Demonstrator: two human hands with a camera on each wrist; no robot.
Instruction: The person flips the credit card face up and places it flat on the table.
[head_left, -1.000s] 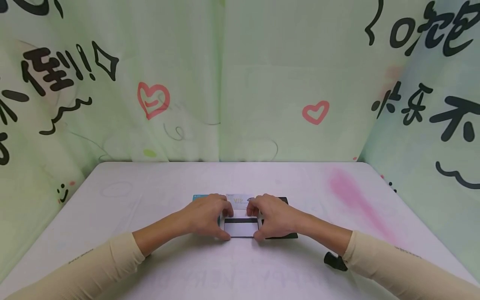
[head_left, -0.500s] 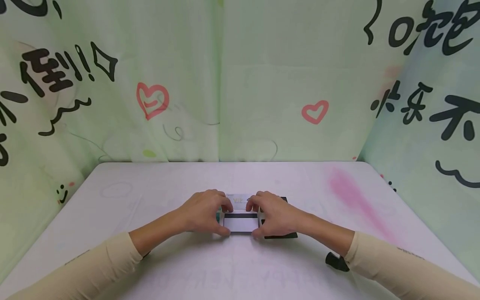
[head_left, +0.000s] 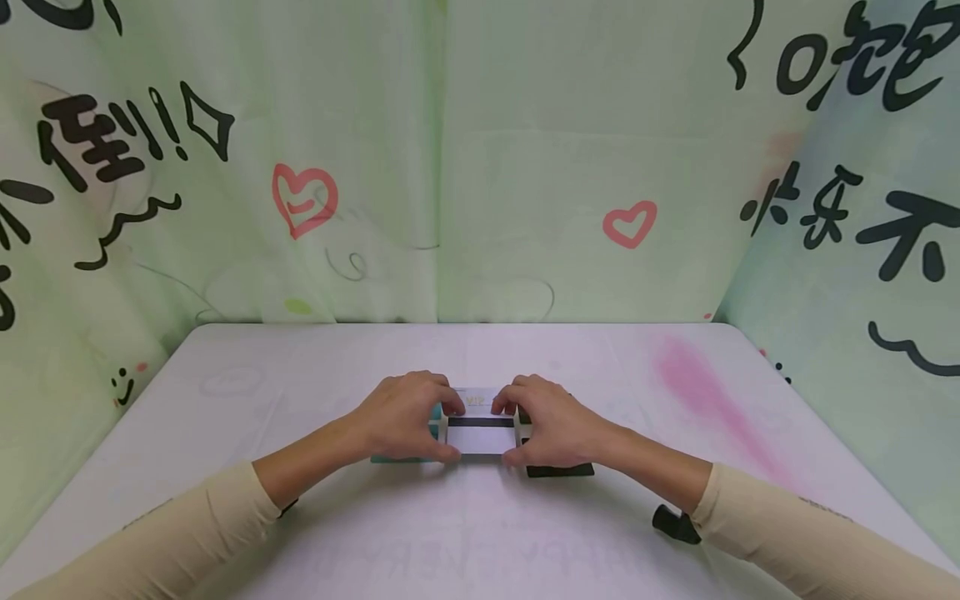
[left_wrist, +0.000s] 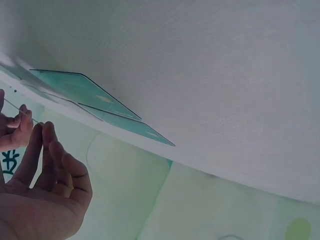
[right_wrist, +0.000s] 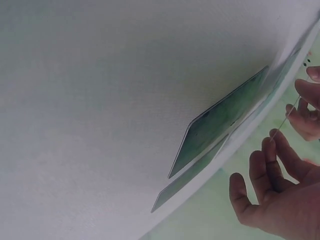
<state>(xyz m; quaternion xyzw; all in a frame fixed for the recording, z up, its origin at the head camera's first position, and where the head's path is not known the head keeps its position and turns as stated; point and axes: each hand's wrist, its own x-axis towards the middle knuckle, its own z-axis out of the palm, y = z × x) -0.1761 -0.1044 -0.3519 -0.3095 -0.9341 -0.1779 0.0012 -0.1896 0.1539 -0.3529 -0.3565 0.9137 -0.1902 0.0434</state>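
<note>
The left hand (head_left: 411, 417) and right hand (head_left: 551, 421) were both clamped on the white card (head_left: 482, 439), each pinching its own side, thumbs toward the near corners. The card was between them, raised off the bench (head_left: 247, 367), its dark stripe (head_left: 480, 422) running from hand to hand. Teal cards (left_wrist: 95, 92) lay below the left hand, a dark card (head_left: 561, 471) below the right, the VIP card (head_left: 476, 400) just beyond both. The white card looked light, thin and stiff, probably slick-faced; hard inward squeezing might bow it, so an even, gentle grip on its side edges seemed best.
</note>
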